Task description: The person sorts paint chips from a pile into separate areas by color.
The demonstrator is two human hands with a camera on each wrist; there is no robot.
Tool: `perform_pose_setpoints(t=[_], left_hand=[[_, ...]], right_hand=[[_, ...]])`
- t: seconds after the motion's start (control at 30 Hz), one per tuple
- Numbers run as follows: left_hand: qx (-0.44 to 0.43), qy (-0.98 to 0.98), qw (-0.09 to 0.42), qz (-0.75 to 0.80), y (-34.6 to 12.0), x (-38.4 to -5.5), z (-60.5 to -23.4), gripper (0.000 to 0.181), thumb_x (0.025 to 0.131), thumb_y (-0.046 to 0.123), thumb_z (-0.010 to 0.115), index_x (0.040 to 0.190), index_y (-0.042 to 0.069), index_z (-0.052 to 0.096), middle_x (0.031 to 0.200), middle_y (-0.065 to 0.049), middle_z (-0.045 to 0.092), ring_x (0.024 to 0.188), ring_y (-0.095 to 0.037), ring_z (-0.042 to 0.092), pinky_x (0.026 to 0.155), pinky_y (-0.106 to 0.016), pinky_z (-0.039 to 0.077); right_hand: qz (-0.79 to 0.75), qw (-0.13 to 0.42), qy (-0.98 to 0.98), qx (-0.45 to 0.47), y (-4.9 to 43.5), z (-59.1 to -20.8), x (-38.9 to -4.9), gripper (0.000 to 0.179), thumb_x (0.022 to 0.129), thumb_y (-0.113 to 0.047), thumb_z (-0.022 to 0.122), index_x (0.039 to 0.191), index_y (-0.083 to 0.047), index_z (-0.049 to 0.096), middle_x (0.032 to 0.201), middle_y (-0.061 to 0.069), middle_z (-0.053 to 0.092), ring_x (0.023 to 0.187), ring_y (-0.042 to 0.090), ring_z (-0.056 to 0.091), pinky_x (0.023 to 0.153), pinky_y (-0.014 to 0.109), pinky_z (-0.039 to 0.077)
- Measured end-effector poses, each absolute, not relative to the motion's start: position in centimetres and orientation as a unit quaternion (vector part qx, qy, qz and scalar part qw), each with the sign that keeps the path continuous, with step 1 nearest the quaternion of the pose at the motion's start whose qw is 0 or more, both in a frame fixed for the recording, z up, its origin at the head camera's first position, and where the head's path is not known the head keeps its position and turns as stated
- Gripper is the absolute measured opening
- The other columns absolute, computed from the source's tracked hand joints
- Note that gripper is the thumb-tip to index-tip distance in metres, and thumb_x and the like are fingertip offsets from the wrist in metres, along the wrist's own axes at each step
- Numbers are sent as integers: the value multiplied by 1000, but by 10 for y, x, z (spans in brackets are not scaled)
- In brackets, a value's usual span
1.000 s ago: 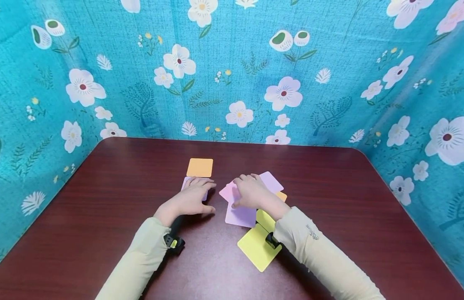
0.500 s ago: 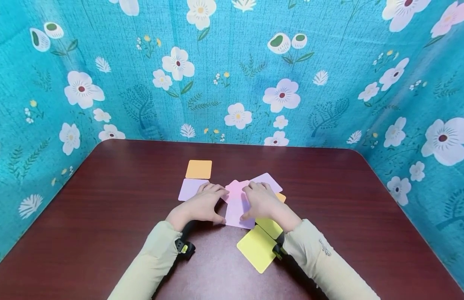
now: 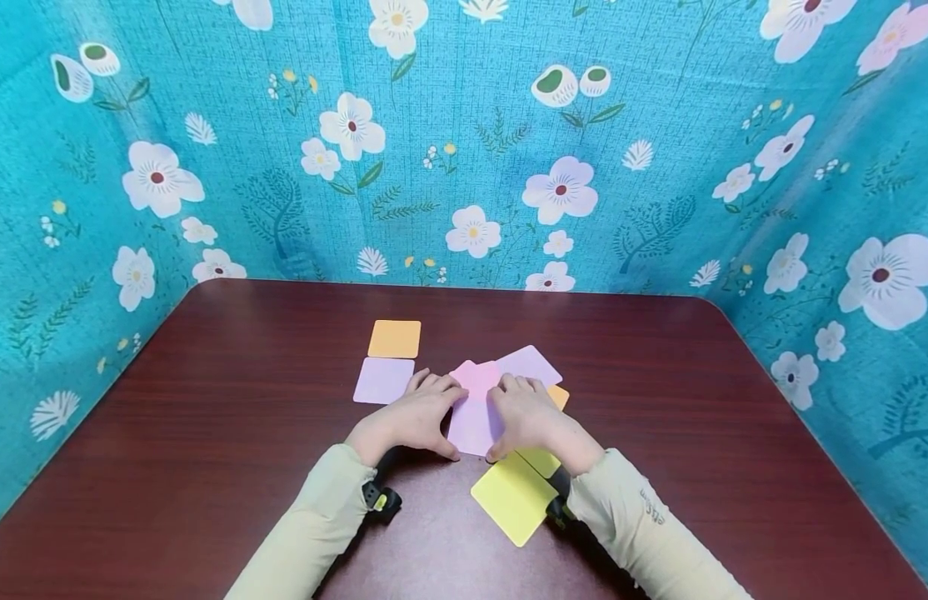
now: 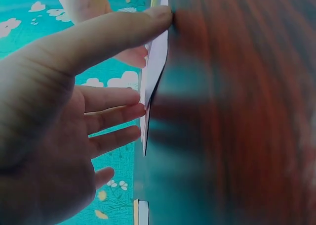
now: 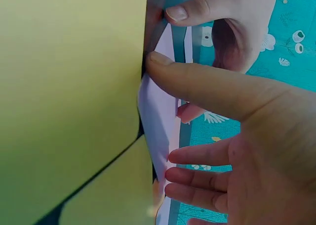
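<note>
A purple square card (image 3: 473, 429) lies flat on the table between both hands, its near edge toward the person. Just behind it, and partly overlapped by it, is a pink card (image 3: 477, 377). My left hand (image 3: 415, 415) touches the left side with spread fingertips, the thumb at the near left corner; in the left wrist view its fingers (image 4: 113, 120) are fairly straight. On the other side, my right hand (image 3: 533, 419) covers the right part of the purple card, thumb (image 5: 165, 67) at its near edge and fingertips farther back. Neither hand encloses the card.
Left of the hands lie a lilac card (image 3: 385, 381) and an orange card (image 3: 395, 339) behind it. Another lilac card (image 3: 533, 364) and an orange one (image 3: 559, 397) show beyond the right hand. Two yellow cards (image 3: 513, 502) lie under the right wrist. A floral curtain (image 3: 464, 150) surrounds the table.
My left hand has moved right, off the lilac card, to the left side of the purple card. My right hand has shifted a little right and nearer, its thumb now at the near edge.
</note>
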State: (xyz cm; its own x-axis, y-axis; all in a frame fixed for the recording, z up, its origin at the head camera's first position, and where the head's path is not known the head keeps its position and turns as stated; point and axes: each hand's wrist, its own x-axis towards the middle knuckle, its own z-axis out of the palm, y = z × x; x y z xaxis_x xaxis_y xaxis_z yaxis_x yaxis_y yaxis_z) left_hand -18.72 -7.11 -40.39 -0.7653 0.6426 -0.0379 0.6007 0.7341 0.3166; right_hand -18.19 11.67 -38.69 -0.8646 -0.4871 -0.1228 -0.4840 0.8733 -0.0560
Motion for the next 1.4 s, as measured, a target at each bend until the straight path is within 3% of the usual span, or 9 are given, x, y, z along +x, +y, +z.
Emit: perform_pose_setpoints(t=[0.43, 1.17, 1.4], left_hand=[[339, 930, 70, 126, -67, -187, -402, 77, 61, 41, 79, 124, 7, 51, 119, -5, 47, 113, -24, 41, 105, -52, 14], [340, 931, 56, 121, -69, -181, -400, 73, 63, 39, 78, 123, 4, 52, 114, -7, 48, 109, -24, 42, 105, -52, 16], [342, 929, 46, 132, -78, -180, -400, 76, 61, 42, 79, 122, 6, 51, 113, -5, 47, 110, -24, 41, 105, -53, 15]], right_hand=[[0, 64, 962, -267, 114, -387, -180, 69, 51, -46, 81, 103, -7, 58, 97, 4, 51, 100, 23, 50, 98, 46, 30], [20, 16, 955, -295, 111, -387, -175, 70, 50, -45, 77, 102, -3, 56, 100, 7, 51, 98, 26, 51, 100, 45, 27], [5, -2, 952, -306, 108, -385, -174, 66, 50, -48, 75, 98, -5, 57, 92, 4, 49, 94, 23, 51, 99, 45, 28]])
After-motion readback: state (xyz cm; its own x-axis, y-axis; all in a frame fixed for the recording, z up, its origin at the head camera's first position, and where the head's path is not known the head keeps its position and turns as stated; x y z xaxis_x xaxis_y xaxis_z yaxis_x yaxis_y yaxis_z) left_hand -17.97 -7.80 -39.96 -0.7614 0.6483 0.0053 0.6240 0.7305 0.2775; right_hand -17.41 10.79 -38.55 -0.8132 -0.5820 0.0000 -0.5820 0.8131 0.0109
